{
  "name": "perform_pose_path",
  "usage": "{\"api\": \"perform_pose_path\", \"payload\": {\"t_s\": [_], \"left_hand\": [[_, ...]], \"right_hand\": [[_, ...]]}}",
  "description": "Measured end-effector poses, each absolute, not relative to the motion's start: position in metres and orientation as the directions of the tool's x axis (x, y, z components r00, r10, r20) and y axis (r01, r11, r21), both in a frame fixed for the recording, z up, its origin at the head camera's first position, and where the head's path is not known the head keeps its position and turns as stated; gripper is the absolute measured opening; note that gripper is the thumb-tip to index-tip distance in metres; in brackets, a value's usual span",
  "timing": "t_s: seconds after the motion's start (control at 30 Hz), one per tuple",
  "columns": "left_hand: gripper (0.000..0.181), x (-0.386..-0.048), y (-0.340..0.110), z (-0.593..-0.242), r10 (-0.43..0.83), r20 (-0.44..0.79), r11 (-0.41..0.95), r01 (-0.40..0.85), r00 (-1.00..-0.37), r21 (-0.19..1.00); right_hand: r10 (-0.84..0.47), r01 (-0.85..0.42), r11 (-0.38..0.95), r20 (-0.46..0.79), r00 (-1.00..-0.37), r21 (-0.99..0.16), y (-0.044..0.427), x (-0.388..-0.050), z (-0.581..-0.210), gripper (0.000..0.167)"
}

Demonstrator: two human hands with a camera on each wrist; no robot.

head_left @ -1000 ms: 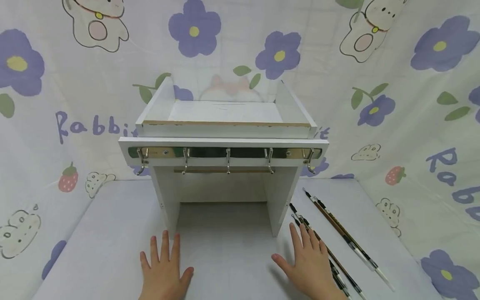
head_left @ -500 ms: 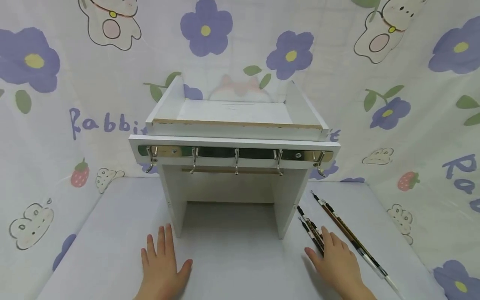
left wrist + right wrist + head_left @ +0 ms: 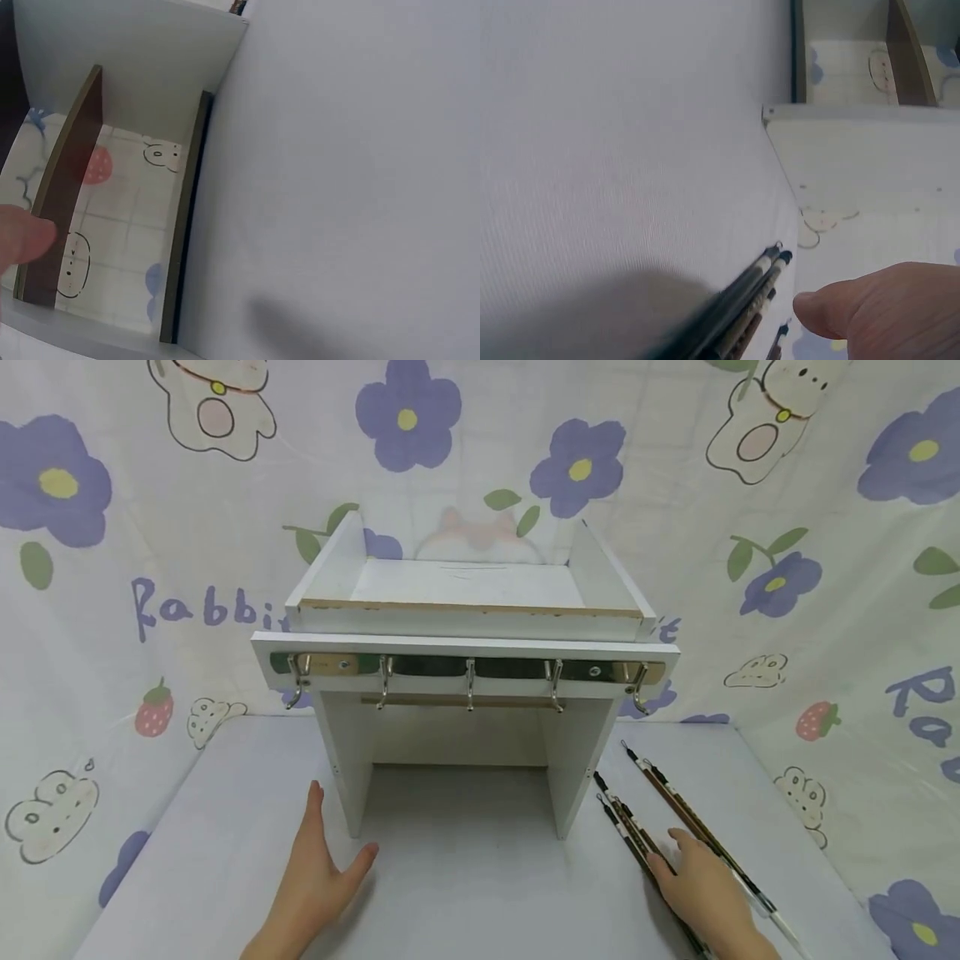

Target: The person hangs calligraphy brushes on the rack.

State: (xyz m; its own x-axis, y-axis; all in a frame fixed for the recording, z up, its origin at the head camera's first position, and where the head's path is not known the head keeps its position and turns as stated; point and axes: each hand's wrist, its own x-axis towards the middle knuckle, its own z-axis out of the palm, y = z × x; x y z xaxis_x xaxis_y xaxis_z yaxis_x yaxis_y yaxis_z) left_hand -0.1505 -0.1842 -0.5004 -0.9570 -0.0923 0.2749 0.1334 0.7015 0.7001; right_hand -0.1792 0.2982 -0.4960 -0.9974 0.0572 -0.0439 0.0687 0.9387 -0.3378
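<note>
In the head view my left hand (image 3: pixel 313 872) is turned on its side before the shelf's left panel, thumb spread from the straight fingers, holding nothing. My right hand (image 3: pixel 703 887) hovers by a bundle of slim calligraphy brushes (image 3: pixel 627 827) at the right, its thumb apart from them. Part of the bundle is hidden behind that hand. Dark brush ends (image 3: pixel 739 307) also show in the right wrist view, with the right thumb (image 3: pixel 855 309) beside them. A second group of brushes (image 3: pixel 686 814) lies farther right. Between the hands stands a white shelf (image 3: pixel 465 622).
A metal strip with several hooks (image 3: pixel 470 683) runs along the shelf's front and sticks out toward me. The white tabletop (image 3: pixel 457 893) spreads before the shelf. Patterned cloth (image 3: pixel 465 435) with flowers and rabbits hangs behind and at both sides.
My right hand has moved right, along the brushes. My left hand has turned from palm-down with spread fingers onto its side. The shelf and brushes stay in place; the head view has shifted slightly.
</note>
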Motion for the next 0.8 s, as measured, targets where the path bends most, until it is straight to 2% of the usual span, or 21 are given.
{"api": "perform_pose_path", "payload": {"t_s": [0.27,0.5,0.63,0.8], "left_hand": [[0.100,-0.165,-0.184,-0.486,-0.094,0.294,0.573,0.190,-0.951,0.797],[0.079,-0.175,-0.181,-0.478,-0.098,0.345,0.455,0.266,-0.934,0.850],[0.067,-0.182,-0.181,-0.474,-0.108,0.349,0.442,0.270,-0.931,0.856],[0.062,-0.189,-0.186,-0.469,-0.099,0.277,0.478,0.199,-0.956,0.855]], "right_hand": [[0.101,0.173,0.836,-0.163,-0.981,-0.522,0.321,-0.187,-0.493,0.069],[0.109,0.232,0.720,-0.224,-0.968,-0.654,0.334,-0.190,-0.498,0.065],[0.124,0.282,0.631,-0.265,-0.956,-0.723,0.338,-0.189,-0.503,0.064],[0.127,0.319,0.559,-0.302,-0.945,-0.765,0.343,-0.189,-0.510,0.066]]}}
